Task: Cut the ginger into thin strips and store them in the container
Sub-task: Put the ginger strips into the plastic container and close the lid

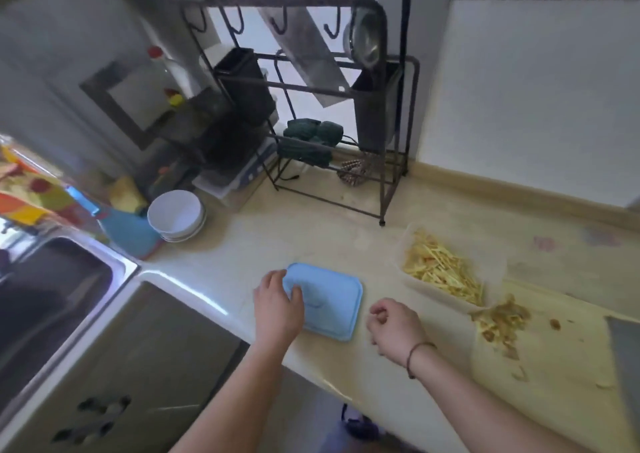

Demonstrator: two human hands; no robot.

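**Blue lid and filled container on a kitchen counter**

Blue plastic lid [323,302] lies flat on the pale countertop [242,244], its left edge gripped by the curled fingers of the left hand [278,305]. Just to its right, the right hand [394,324] hovers loosely curled, holding nothing. Ginger strips [441,269] fill the clear container [498,262], uncovered, far right of the lid. Touching its near side is a cutting board [554,366] bearing peel scraps [502,324]. A dark wire rack [311,89] stands far behind, stacked white bowls [176,215] far left, and a steel sink [52,296] at the left edge. Pale wall panels close the right.
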